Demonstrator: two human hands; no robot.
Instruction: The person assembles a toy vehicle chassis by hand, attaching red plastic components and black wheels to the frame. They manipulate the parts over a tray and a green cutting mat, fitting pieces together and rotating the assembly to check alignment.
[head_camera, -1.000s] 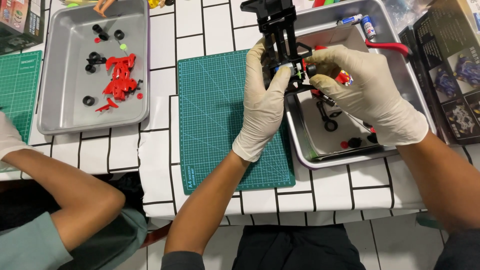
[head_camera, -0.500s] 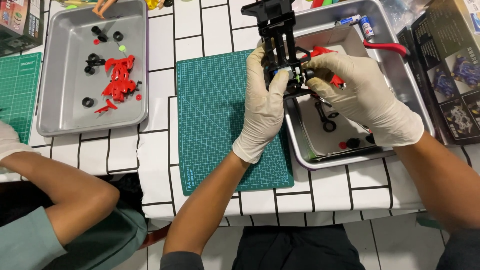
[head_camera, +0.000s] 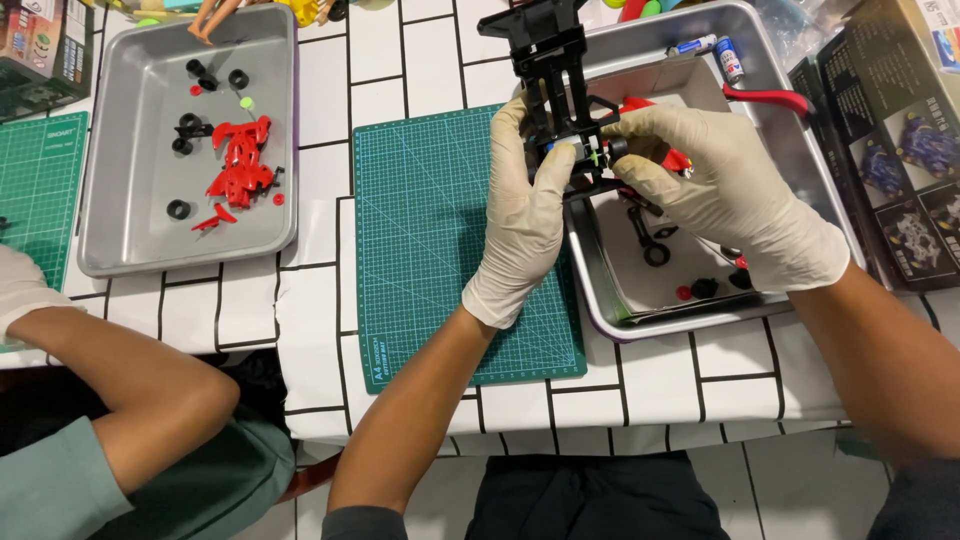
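Observation:
Both my hands wear pale gloves and hold a black plastic toy car chassis (head_camera: 552, 60) upright over the left rim of a grey metal tray (head_camera: 790, 130). My left hand (head_camera: 527, 215) grips the chassis from the left side. My right hand (head_camera: 715, 190) pinches its lower end from the right, fingertips at a small green and silver part. Red and black small parts (head_camera: 700, 288) lie in the tray beneath my hands.
A green cutting mat (head_camera: 430, 240) lies left of the tray. A second grey tray (head_camera: 140, 130) at far left holds red and black parts (head_camera: 238, 165). Red-handled pliers (head_camera: 770, 97) and batteries (head_camera: 712, 50) rest at the tray's back. Another person's arm (head_camera: 120, 380) lies at lower left. Dark boxes (head_camera: 900, 150) stand at right.
My right hand's fingers have shifted slightly on the chassis's lower end. The chassis stays in about the same place.

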